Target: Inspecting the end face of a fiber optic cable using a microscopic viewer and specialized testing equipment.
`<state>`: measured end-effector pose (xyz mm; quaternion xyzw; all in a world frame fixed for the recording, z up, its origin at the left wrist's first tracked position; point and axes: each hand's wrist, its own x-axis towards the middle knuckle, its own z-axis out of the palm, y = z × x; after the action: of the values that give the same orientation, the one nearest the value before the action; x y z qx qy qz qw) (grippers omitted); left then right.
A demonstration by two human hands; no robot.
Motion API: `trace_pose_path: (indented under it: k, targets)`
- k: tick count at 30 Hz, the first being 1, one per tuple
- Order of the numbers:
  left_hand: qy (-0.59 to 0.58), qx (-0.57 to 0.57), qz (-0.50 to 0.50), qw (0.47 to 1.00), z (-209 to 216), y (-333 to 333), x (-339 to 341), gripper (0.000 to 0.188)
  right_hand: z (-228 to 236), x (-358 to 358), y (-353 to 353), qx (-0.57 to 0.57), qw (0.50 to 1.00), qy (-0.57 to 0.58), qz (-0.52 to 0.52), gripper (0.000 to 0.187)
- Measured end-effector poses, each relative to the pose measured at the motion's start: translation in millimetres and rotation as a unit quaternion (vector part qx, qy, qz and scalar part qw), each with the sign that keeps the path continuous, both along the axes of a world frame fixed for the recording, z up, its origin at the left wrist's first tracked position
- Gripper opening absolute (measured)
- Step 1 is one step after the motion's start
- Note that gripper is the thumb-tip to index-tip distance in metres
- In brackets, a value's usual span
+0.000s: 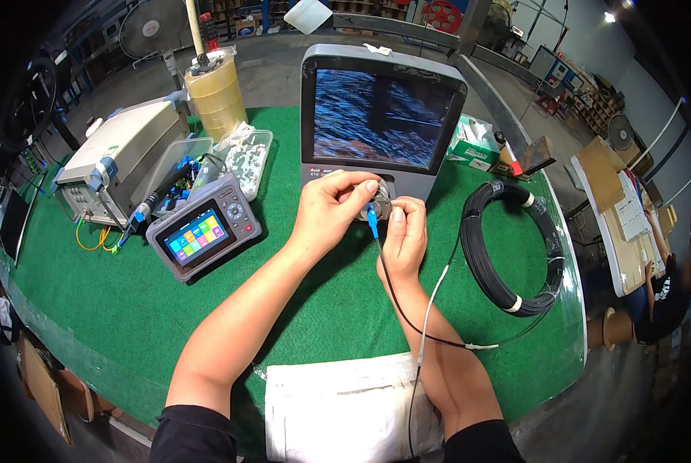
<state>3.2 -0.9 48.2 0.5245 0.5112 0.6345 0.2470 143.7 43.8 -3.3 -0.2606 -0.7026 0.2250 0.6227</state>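
My left hand is closed in a pinch at the lower front of a grey desktop monitor unit. Whatever lies between its thumb and forefinger is too small to make out. Close by on the right, my right hand has thumb and forefinger pressed together against the small metal fitting there; what they hold is hidden. Between the two hands a blue fibre connector sits at the fitting, its black cable hanging down across my right forearm. The unit's screen shows a blurry blue-grey streaked picture.
A coil of black cable lies on the green mat to the right. Leftward are a handheld tester, a beige bench instrument, a clear plastic tub and a yellowish cylinder. A green-white box stands behind; white cloth lies in front.
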Motion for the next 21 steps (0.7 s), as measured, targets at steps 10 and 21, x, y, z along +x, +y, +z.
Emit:
trace_pose_path:
  k: [10,21]
  targets:
    - [-0.052,-0.018,-0.028,0.998,2.4,-0.4,0.3,0.021,-2.9,2.6,2.6,0.007,1.0,-0.001,0.008,0.022]
    - [-0.093,-0.013,-0.034,0.995,0.3,-0.3,2.2,0.02,4.7,-6.0,-7.5,-0.012,0.999,-0.039,-0.002,0.062]
